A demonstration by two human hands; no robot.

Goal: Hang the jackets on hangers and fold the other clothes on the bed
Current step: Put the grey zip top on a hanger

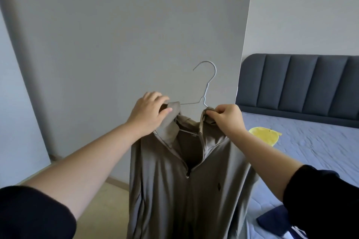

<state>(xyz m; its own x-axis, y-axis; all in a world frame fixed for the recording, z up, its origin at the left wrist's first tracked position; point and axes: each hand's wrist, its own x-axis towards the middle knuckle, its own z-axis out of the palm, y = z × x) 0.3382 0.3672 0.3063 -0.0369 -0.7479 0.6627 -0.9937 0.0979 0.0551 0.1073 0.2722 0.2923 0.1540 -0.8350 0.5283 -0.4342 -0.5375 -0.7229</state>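
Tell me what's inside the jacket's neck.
A wire hanger: its hook rises above the collar, and one bar shows in the open neck. Its shoulder ends are hidden under the jacket.

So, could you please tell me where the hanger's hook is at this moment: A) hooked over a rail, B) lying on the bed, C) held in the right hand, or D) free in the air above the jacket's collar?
D: the hook of the hanger sticks up free in front of the wall, while the left hand and the right hand each grip one side of the collar of the jacket.
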